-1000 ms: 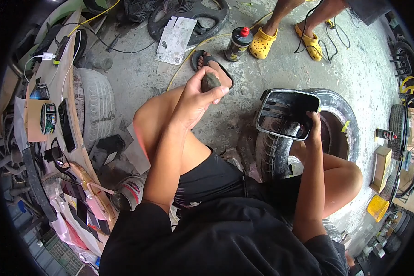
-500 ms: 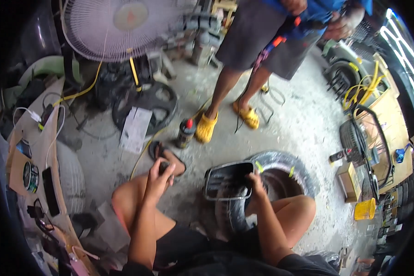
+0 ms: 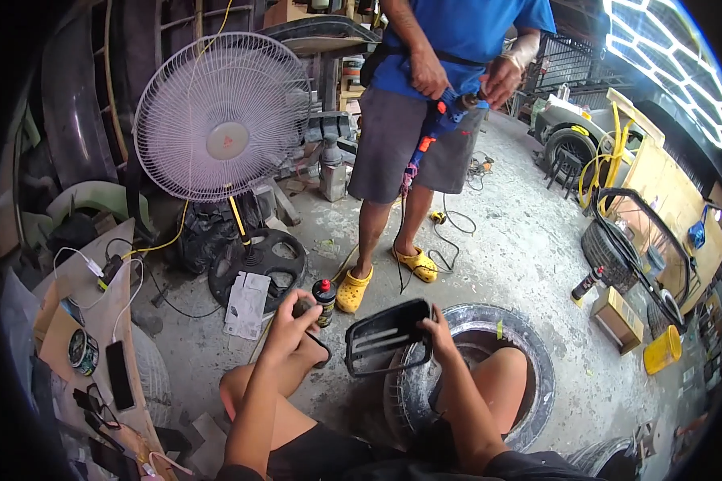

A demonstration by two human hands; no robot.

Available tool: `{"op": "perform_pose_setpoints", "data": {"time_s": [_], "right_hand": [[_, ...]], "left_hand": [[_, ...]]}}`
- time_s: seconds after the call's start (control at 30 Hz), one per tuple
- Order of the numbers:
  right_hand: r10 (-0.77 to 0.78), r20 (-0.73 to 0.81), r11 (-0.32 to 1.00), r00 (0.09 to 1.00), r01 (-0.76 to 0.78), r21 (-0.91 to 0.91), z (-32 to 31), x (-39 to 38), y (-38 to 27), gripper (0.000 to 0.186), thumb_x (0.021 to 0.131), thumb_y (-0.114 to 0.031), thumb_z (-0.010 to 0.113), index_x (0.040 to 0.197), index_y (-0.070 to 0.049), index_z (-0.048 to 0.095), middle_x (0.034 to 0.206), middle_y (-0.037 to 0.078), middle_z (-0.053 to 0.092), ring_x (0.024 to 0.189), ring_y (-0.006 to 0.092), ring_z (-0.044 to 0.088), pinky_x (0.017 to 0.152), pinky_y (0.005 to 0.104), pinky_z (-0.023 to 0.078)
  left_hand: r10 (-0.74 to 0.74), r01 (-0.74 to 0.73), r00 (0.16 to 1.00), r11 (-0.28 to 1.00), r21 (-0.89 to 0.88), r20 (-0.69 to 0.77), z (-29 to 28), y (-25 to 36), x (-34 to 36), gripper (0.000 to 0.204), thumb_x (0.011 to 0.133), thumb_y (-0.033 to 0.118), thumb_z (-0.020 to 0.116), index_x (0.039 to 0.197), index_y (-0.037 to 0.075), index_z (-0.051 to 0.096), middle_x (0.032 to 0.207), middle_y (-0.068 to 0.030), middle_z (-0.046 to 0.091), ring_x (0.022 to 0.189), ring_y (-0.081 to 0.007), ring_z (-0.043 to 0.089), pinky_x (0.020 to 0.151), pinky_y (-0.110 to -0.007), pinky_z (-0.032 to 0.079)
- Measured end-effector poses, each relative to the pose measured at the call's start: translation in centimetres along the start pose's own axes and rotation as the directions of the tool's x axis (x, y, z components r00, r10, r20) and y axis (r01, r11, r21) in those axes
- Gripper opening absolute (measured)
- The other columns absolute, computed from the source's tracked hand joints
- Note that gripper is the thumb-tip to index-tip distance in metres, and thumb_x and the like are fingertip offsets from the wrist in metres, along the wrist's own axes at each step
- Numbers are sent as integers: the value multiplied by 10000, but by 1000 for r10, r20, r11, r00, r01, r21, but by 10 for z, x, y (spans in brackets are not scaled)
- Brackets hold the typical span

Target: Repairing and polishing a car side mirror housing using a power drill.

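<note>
My right hand [image 3: 437,330] grips the right edge of a black plastic housing [image 3: 364,348], a shallow rounded frame with long slots in its back. It is held tilted above a tire [image 3: 539,353] lying on the floor by my right leg. My left hand [image 3: 287,327] is raised to the left of the housing, apart from it. Its fingers close around a small dark grey lump [image 3: 303,307], whose kind I cannot make out. Just beyond that hand stands a black bottle with a red cap [image 3: 324,303].
Ahead stands a person in yellow clogs [image 3: 354,290], holding a blue corded power tool [image 3: 444,117]. A pedestal fan [image 3: 227,141] is at the left, near a board with a phone [image 3: 120,375]. Rightward are a cardboard box [image 3: 620,319] and yellow bucket [image 3: 663,350]. Cords cross the floor.
My view has tilted upward, showing more of the person and the fan. The black housing has turned in my right hand, so its slots show more. Both hands keep their holds.
</note>
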State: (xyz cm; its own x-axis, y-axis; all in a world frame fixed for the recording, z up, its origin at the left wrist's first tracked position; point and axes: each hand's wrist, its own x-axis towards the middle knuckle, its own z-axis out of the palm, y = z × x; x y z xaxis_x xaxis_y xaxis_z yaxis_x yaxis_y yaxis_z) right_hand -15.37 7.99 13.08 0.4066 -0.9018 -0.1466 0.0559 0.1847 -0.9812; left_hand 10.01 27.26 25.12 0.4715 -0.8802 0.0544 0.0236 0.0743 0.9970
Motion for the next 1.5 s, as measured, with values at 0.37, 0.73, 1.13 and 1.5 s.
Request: {"op": "perform_pose_setpoints", "data": {"time_s": [0.37,0.73,1.13,1.5], "right_hand": [[-271,129,961,954,276,-23,4,22,-146,745,663,-159,571,1338,-41,280,978,141,539,809,173,538,692,261,427],[-372,117,884,921,313,346,18,24,-128,748,652,-106,528,1341,-27,249,1166,120,467,1091,214,442,955,306,297],[-269,112,926,956,225,304,25,32,-129,785,647,-108,549,1358,-40,223,1138,129,461,1034,213,468,910,295,334],[-293,36,906,955,266,328,13,40,-122,769,667,-136,540,1355,-30,215,1225,163,419,1117,240,430,949,309,315]], "left_hand": [[313,-320,935,947,17,164,48,135,64,217,776,31,606,969,35,508,810,-47,563,724,-129,619,560,-189,482],[410,-405,912,893,194,18,78,148,109,246,859,264,563,816,22,568,623,-7,510,403,-18,350,347,-170,235],[146,-87,987,817,-570,59,51,76,135,370,885,354,419,601,148,300,500,70,242,417,-42,238,384,-202,176],[171,-149,984,941,-304,48,38,79,133,297,838,91,529,1126,24,506,960,-9,563,824,-69,533,695,-212,413]]}}
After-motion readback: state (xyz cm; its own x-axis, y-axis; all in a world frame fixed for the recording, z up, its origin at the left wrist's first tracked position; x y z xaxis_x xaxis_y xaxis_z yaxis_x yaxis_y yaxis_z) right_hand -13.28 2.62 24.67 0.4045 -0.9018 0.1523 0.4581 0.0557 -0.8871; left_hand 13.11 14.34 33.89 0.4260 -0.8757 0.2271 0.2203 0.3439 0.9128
